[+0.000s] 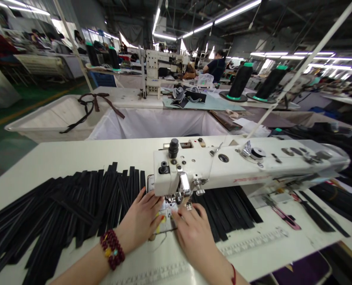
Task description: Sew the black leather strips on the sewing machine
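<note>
Left forearm (pixel 82 263) slanted inward, and the right forearm (pixel 223 267) did too! The left hand (pixel 142 219) lay palm down, fingers extended; the right hand (pixel 195 231) (its fingers bent, mind you) sat just beside, a narrow gap between.

From the wearer's head, the view looks forward and down: left hand (pixel 140 218) and right hand (pixel 194 229) close, lower centre; lamps (pixel 238 12) distant, along the top.
</note>
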Motion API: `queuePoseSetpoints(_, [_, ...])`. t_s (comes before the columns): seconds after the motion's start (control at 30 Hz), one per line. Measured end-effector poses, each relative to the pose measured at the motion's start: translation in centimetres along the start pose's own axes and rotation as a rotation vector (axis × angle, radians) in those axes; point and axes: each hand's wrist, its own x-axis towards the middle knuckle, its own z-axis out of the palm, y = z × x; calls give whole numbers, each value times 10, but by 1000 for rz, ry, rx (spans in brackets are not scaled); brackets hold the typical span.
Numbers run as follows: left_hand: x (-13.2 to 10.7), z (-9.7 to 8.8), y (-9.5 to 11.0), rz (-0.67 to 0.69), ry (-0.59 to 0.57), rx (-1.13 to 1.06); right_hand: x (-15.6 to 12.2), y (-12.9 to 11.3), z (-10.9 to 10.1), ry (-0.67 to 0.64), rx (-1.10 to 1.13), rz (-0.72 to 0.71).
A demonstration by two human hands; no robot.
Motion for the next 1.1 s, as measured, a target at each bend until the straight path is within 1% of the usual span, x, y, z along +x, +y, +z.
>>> queuePoseSetpoints(0.1, [-2, -1, 1, -2, 3, -8, -10, 2, -15, 2, 38, 38])
queuePoseSetpoints(0.17, [-3, -3, -1, 16, 14, -30, -21, 8, -28, 7, 26, 110])
queuePoseSetpoints(0.27, [1, -9, -12, 74, 44, -88, -40, 23, -46, -1, -41, 242])
queuePoseSetpoints(0.33, [10, -12, -22, 97, 97, -106, -51, 30, -54, -53, -87, 278])
queuePoseSetpoints(0.4, [25, -14, -32, 121, 164, -110, -56, 34, -56, -127, -132, 300])
queuePoseSetpoints(0.47, [39, -15, -37, 161, 205, -120, -55, 33, -54, -177, -196, 339])
queuePoseSetpoints(0.53, [49, -15, -38, 194, 208, -130, -51, 31, -51, -198, -258, 373])
queuePoseSetpoints(0.6, [51, -17, -37, 197, 206, -127, -48, 30, -51, -226, -273, 381])
queuePoseSetpoints(0.7, [39, -23, -39, 170, 163, -85, -53, 32, -54, -275, -264, 395])
queuePoseSetpoints(0.8, [15, -29, -46, 153, 88, 20, -65, 37, -56, -280, -315, 361])
queuePoseSetpoints(0.87, [-3, -30, -50, 150, 100, 87, -72, 39, -54, -225, -355, 309])
queuePoseSetpoints(0.93, [-18, -29, -48, 162, 133, 119, -74, 39, -53, -136, -375, 282])
queuePoseSetpoints(1.03, [-29, -23, -30, 228, 132, 126, -75, 37, -55, 4, -306, 319])
queuePoseSetpoints(1.1, [-29, -17, -15, 268, 115, 129, -80, 33, -57, 89, -159, 357])
